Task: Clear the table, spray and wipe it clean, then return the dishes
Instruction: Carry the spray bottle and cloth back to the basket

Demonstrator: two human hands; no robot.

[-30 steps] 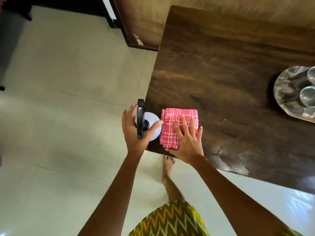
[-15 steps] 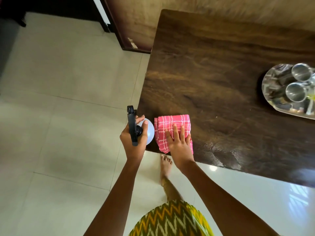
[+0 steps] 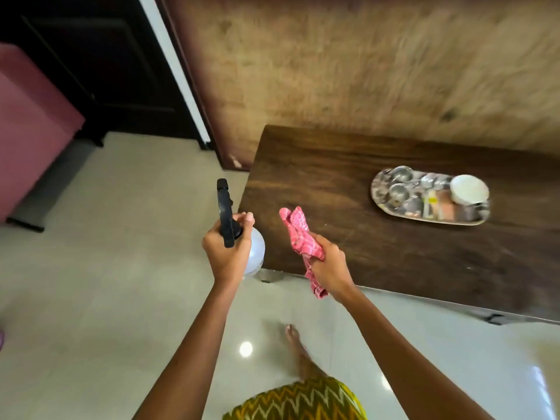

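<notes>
A pale tiled floor (image 3: 91,298) fills the near and left of the view, and a wood-grain wall (image 3: 363,71) rises at the far side. The dark wooden table (image 3: 333,183) stands against that wall on the right. Toward its far right lies an oval steel tray (image 3: 430,221) carrying small steel cups (image 3: 398,192) and a white bowl (image 3: 469,189); the other items on it are too blurred to name.

Just left of the table's left edge, over the floor, the left hand (image 3: 225,250) grips a spray bottle (image 3: 256,253) by its black trigger head, fingers curled round the neck, nozzle pointing away from the person. The right hand (image 3: 328,268) is clenched round a bunched pink checked cloth (image 3: 298,234) at the table's near left corner; one end sticks up from the fist, the other hangs below it past the near edge.
</notes>
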